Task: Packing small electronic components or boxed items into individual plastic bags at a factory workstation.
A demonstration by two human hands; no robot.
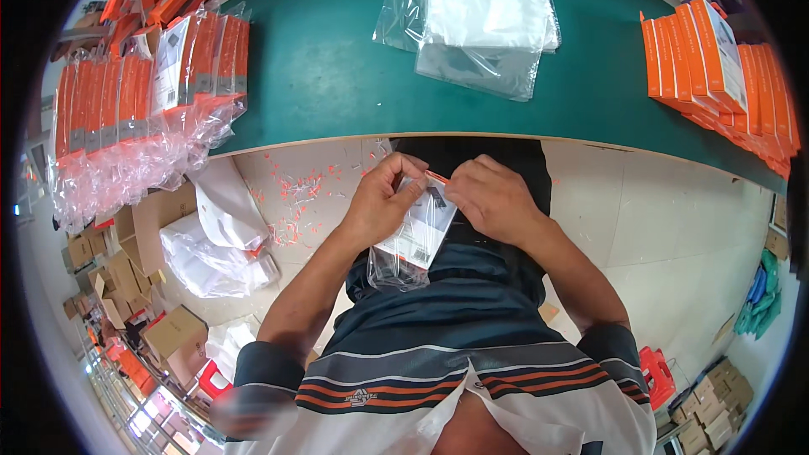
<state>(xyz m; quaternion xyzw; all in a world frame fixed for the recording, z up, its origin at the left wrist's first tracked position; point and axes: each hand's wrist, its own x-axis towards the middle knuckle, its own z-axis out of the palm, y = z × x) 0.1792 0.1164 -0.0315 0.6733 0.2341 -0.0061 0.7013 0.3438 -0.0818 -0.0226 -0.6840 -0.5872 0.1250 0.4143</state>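
A flat white box [424,226] with an orange edge and a dark product picture sits tilted above my lap. A clear plastic bag [394,274] surrounds it, its loose film hanging past the box's lower end. My left hand [379,200] is closed on the box's upper left side, thumb and fingers pinching there. On the upper right corner, my right hand [493,195] is closed with its fingers curled; they hide what exactly they grip, box edge or film.
Ahead is a green table [329,50] with a stack of clear bags [484,17]. Bagged orange boxes [126,101] stand in rows at its left, orange boxes [695,55] at its right. Orange and white scraps [295,198] litter the floor near cartons [177,337].
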